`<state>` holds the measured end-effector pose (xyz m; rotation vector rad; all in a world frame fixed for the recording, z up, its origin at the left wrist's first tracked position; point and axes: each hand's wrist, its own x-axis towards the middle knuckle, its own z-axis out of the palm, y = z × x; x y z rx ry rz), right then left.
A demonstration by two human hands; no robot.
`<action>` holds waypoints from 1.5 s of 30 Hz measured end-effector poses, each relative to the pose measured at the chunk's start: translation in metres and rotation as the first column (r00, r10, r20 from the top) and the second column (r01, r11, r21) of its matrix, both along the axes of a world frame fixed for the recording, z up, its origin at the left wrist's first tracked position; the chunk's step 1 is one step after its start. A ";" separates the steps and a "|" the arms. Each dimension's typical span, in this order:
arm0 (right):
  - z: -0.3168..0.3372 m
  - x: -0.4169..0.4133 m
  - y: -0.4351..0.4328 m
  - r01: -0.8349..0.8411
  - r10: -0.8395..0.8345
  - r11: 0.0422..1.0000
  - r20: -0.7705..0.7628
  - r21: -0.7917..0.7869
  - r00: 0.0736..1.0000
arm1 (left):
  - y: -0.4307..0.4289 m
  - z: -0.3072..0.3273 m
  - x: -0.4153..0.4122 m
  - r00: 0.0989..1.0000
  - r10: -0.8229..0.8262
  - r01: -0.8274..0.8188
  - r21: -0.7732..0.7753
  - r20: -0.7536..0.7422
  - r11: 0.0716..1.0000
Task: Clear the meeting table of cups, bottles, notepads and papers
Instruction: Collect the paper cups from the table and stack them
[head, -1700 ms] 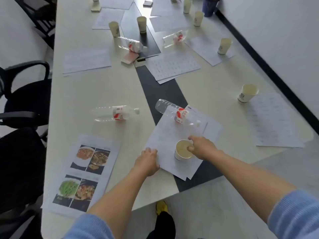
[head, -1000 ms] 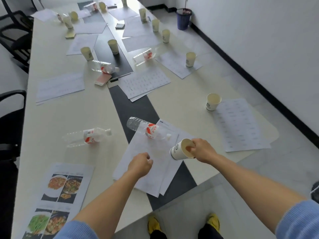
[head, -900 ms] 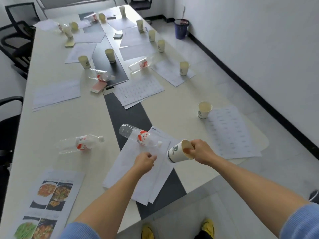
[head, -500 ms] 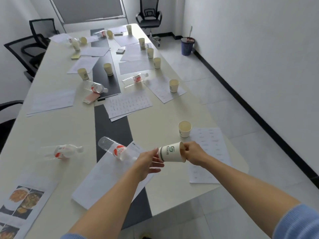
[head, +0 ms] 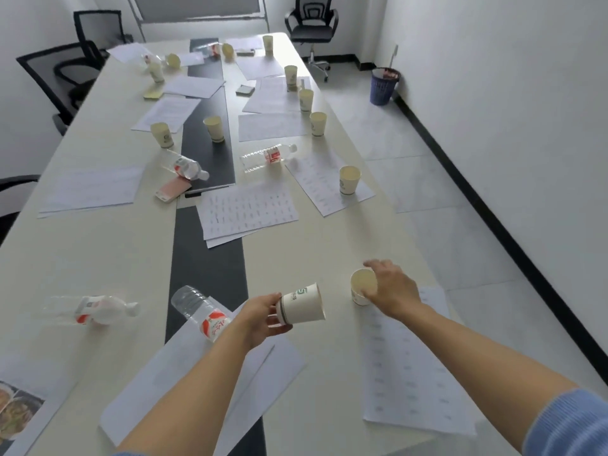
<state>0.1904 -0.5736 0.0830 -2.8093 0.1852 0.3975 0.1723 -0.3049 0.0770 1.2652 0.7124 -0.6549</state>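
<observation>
held cup: we see a paper cup [head: 302, 303] tipped on its side above the table, base toward the left hand, mouth toward the right; a green logo shows on its wall
left hand: the left hand [head: 261, 319] is clamped on the base end of that cup, fingers wrapped under and around it; the forearm runs back to a blue sleeve [head: 572, 426] seen on the other arm only in full
second cup: another paper cup [head: 363, 286] stands upright on the table, just right of the held cup, at the near corner of a printed sheet [head: 404, 373]
right hand: the right hand [head: 391, 287] is curled around the far and right side of the standing cup, fingers touching its wall; we cannot tell whether the grip is closed tight
table: the long pale table [head: 108, 258] has a dark strip [head: 207, 258] down its middle
near bottles: one clear bottle [head: 200, 312] with a red label lies on its side just left of the left hand, resting partly on white papers [head: 204, 376]; a second bottle [head: 98, 311] lies further left, apart from it
near left edge: a sheet with food photos [head: 16, 409] sits at the corner
middle of table: we note a stack of printed pages [head: 246, 210] across the strip; a cup [head: 349, 180] on a sheet beyond it; two more bottles lying down, one [head: 268, 156] right of the strip, one [head: 186, 167] left of it beside a pink notepad [head: 172, 189]
far end: more upright cups and loose papers, too small to detail
room: black office chairs [head: 311, 18] at the far end and left side; a blue bin [head: 383, 85] by the white wall
</observation>
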 end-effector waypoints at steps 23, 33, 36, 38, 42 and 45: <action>0.019 0.013 -0.161 0.111 -0.112 0.735 -0.041 0.669 0.993 | -0.190 0.001 0.002 0.983 0.175 -0.181 0.297 0.047 0.937; 0.052 -0.012 -0.316 0.068 -0.066 0.738 -0.028 0.671 0.997 | -0.390 0.020 -0.020 0.978 0.197 -0.206 0.196 0.064 0.959; 0.053 0.000 -0.339 0.056 -0.063 0.758 -0.012 0.649 0.998 | -0.416 0.030 -0.004 0.978 0.185 -0.201 0.201 0.097 0.959; 0.053 0.010 -0.344 0.027 -0.032 0.779 -0.004 0.626 0.999 | -0.426 0.036 0.010 0.976 0.181 -0.203 0.213 0.118 0.956; 0.053 0.044 -0.348 -0.057 0.058 0.831 0.015 0.554 0.998 | -0.439 0.035 0.046 0.967 0.208 -0.237 0.219 0.146 0.946; 0.052 0.079 -0.352 -0.104 0.126 0.801 0.003 0.590 0.992 | -0.444 0.031 0.078 0.958 0.241 -0.271 0.208 0.155 0.940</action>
